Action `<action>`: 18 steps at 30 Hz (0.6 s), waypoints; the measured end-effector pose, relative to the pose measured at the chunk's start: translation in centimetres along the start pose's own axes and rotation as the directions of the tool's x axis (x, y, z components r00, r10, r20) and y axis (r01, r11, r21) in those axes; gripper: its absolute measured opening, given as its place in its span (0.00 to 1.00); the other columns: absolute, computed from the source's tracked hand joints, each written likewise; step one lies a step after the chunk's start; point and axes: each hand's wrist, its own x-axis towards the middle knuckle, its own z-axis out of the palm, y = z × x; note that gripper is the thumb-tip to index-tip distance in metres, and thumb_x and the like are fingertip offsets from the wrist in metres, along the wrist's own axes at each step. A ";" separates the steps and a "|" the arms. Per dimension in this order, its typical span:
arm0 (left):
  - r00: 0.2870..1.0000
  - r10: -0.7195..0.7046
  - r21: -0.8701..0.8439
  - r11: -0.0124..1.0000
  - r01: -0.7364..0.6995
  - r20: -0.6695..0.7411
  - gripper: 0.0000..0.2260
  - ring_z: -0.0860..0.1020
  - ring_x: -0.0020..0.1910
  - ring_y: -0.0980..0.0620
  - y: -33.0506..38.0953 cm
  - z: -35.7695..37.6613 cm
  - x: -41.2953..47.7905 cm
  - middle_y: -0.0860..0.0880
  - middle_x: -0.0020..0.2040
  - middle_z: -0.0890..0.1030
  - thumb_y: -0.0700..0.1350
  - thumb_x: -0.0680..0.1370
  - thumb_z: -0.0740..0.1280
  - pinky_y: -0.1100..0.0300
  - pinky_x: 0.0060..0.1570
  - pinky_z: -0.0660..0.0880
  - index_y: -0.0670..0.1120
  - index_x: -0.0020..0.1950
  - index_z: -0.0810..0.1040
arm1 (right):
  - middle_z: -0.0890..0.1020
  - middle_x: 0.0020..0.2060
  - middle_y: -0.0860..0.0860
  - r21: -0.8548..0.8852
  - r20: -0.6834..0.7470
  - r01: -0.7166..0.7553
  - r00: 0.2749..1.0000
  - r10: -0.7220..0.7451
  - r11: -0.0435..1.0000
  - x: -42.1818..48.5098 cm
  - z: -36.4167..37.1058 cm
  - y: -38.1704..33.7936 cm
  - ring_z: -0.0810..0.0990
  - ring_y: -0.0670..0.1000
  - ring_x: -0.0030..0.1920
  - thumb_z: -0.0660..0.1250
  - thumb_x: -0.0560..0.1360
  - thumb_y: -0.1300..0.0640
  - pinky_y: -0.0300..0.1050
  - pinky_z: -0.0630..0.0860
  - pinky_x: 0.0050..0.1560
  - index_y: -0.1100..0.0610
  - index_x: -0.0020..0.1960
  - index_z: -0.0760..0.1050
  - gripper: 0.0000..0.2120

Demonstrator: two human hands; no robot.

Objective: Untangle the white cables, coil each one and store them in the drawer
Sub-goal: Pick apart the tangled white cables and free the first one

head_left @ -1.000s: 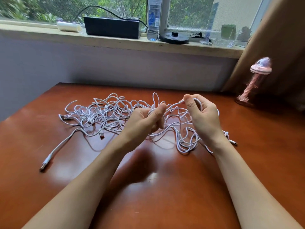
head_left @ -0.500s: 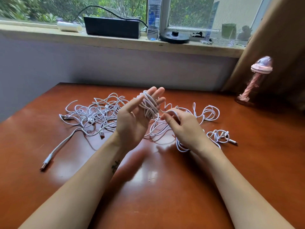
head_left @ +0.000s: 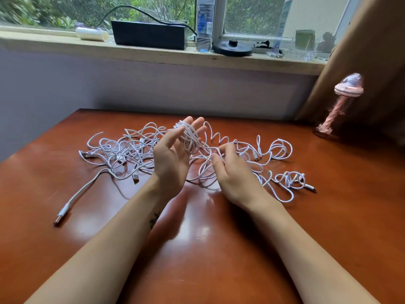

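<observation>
Over the near table (head_left: 197, 249), your right hand (head_left: 235, 178) pinches one strand of the white cables (head_left: 122, 151) — your left hand (head_left: 172, 156), beside it, is raised palm-up, fingers straight, loops wound round them. Farther back the tangle sprawls over the tabletop.

Two hands are being shown over one table (head_left: 219, 260), one left hand (head_left: 171, 159) and one right hand (head_left: 232, 178). One tangle of white cables (head_left: 118, 150) is being shown, and the number of separate cables in it cannot be told, though four plug ends are being counted: a plug at the near left (head_left: 60, 217), a second by the left wrist (head_left: 135, 178), a third at the far left (head_left: 85, 154) and a fourth at the far right (head_left: 310, 188). One pink lamp (head_left: 341, 102), one curtain (head_left: 372, 51) and, on one windowsill (head_left: 65, 43), one black box (head_left: 149, 35), one water bottle (head_left: 204, 23), one round black base (head_left: 232, 47), one white roll (head_left: 91, 33) and one green container (head_left: 304, 38) are also being counted.
</observation>
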 end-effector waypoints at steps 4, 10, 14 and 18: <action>0.999 0.042 0.070 0.997 -0.042 0.003 0.29 0.77 0.69 0.47 -0.1 -0.2 0.0 0.44 0.69 0.79 0.48 0.75 0.59 0.53 0.65 0.70 0.41 0.76 0.67 | 0.80 0.38 0.54 -0.060 -0.177 0.043 0.983 -0.053 0.997 0.2 -0.4 -0.2 0.78 0.63 0.43 0.61 0.84 0.54 0.55 0.69 0.41 0.56 0.53 0.71 0.05; 0.965 0.225 0.597 0.759 -0.261 0.136 0.30 0.75 0.68 0.54 -1.1 -0.8 0.0 0.48 0.68 0.78 0.36 0.72 0.61 0.63 0.64 0.72 0.44 0.75 0.68 | 0.83 0.37 0.53 -0.336 -0.159 0.076 0.978 -0.136 0.939 0.0 -1.1 -0.3 0.81 0.61 0.45 0.63 0.82 0.46 0.52 0.74 0.41 0.54 0.48 0.79 0.14; 0.884 0.280 0.831 0.320 -0.454 0.375 0.32 0.73 0.70 0.55 -2.2 -1.8 0.3 0.47 0.68 0.77 0.28 0.71 0.60 0.62 0.73 0.66 0.43 0.75 0.68 | 0.82 0.33 0.51 -0.241 -0.144 0.089 0.982 -0.126 0.966 0.2 -1.2 -0.2 0.80 0.58 0.41 0.63 0.81 0.47 0.54 0.77 0.43 0.54 0.48 0.81 0.13; 0.862 0.277 0.873 0.124 -0.471 0.426 0.29 0.74 0.63 0.54 -2.6 -2.6 0.7 0.45 0.64 0.78 0.31 0.73 0.63 0.70 0.68 0.64 0.41 0.75 0.68 | 0.83 0.36 0.46 -0.136 -0.161 0.138 0.974 -0.159 0.981 0.4 -1.3 -0.3 0.80 0.52 0.41 0.62 0.80 0.52 0.51 0.77 0.46 0.50 0.64 0.79 0.15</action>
